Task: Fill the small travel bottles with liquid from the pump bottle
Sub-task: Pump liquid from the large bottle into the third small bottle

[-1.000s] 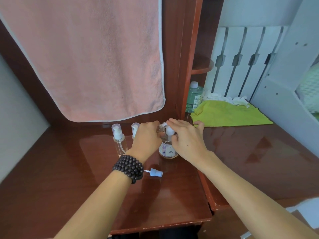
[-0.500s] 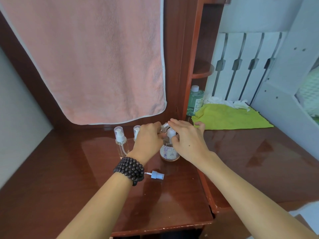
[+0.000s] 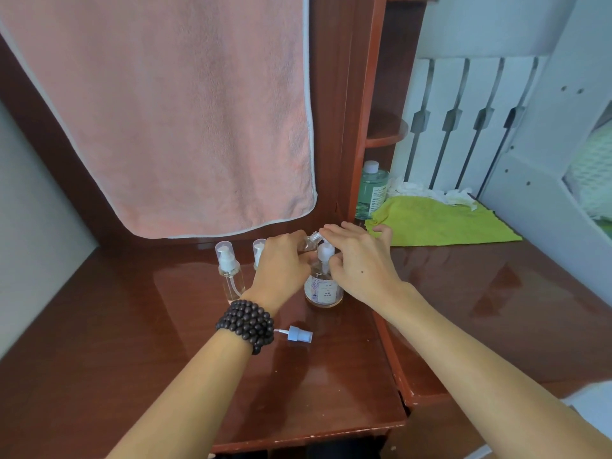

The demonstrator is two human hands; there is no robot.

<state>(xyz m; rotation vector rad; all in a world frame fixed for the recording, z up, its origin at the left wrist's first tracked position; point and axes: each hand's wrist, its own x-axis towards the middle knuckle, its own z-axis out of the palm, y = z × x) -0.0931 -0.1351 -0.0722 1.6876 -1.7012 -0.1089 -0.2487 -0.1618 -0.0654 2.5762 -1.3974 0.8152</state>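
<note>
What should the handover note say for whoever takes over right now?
Left hand: grip shut on a small open travel bottle, tilted at the pump bottle spout.
Right hand: over the pump head, fingers curled; pressing cannot be told.
Desk: two capped travel bottles left of the hand; loose spray cap lying near the wrist.
Done: one bottle uncapped, at the spout; fill level hidden.
Left: fill it, recap, then the other two.

Single head view looks forward and down, close over the desk (image 3: 165, 342).
</note>
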